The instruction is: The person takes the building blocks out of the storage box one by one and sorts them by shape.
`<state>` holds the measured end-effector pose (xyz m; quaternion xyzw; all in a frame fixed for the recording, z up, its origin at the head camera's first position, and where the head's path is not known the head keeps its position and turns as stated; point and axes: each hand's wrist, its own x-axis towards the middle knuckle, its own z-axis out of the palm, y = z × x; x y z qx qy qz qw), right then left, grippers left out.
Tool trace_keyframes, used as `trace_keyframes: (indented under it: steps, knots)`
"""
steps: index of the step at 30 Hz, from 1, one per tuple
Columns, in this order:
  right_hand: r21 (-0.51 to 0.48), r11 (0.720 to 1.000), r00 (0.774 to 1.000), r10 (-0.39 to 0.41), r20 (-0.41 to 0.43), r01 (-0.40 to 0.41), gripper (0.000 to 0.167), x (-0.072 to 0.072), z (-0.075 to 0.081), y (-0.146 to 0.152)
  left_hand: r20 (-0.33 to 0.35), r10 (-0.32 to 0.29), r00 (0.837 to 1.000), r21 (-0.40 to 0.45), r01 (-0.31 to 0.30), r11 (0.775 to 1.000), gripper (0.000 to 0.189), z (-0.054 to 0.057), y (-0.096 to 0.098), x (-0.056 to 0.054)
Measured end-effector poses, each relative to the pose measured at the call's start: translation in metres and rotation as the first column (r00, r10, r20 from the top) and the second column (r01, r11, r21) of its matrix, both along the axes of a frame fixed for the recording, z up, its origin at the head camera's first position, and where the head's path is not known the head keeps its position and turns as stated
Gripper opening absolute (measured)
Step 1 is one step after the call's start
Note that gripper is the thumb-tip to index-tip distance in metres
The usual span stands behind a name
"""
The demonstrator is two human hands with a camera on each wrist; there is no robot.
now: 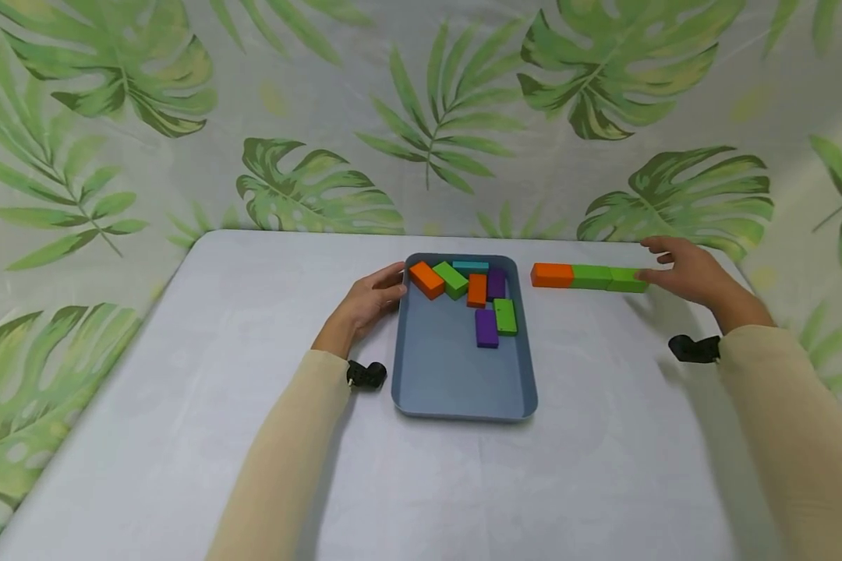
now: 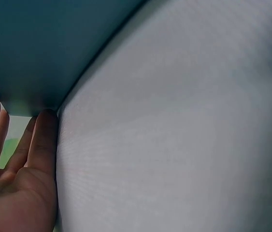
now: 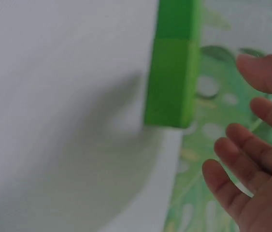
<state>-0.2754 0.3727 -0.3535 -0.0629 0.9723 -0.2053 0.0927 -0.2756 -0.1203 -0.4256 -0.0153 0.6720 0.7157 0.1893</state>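
A grey-blue tray [image 1: 442,382] lies on the table, with several blocks grouped toward its far end and right side. My left hand [image 1: 367,304] rests against the tray's left wall; in the left wrist view its extended fingers [image 2: 43,140] touch the tray side. Right of the tray, an orange block [image 1: 552,275], a green block [image 1: 591,276] and another green block [image 1: 627,280] stand end to end in a row. Beside the row's right end is my right hand [image 1: 695,274], fingers spread and holding nothing. The right wrist view shows a gap between that hand and the end block [image 3: 167,84].
Inside the tray are orange [image 1: 426,280], green [image 1: 451,280], teal [image 1: 470,266] and purple [image 1: 486,329] blocks, several in all. A white cloth covers the table [image 1: 449,483]. Behind it hangs a leaf-patterned curtain [image 1: 456,101].
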Motion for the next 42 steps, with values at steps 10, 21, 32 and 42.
trace_keyframes:
  steps: [10, 21, 32, 42]
  knots:
    - [-0.042, 0.996, 0.988, 0.074, -0.136, -0.080, 0.055, 0.010, 0.034, -0.060, 0.008, 0.012, 1.000, -0.005, -0.012, 1.000, 0.056, 0.001, 0.000, 0.002]
    - [-0.012, 0.961, 0.940, 0.269, -0.209, -0.277, 0.044, 0.017, 0.046, -0.149, 0.005, 0.010, 1.000, 0.014, -0.010, 1.000, 0.056, 0.004, 0.002, 0.003]
    - [0.000, 0.927, 0.918, 0.371, -0.139, -0.375, 0.042, 0.002, 0.033, -0.213, 0.005, 0.015, 1.000, 0.015, -0.015, 1.000, 0.056, 0.002, 0.002, 0.002]
    - [0.061, 0.942, 0.944, 0.330, -0.014, -0.329, 0.049, -0.015, 0.004, -0.253, -0.010, 0.009, 1.000, 0.005, -0.009, 1.000, 0.056, 0.002, 0.002, 0.003]
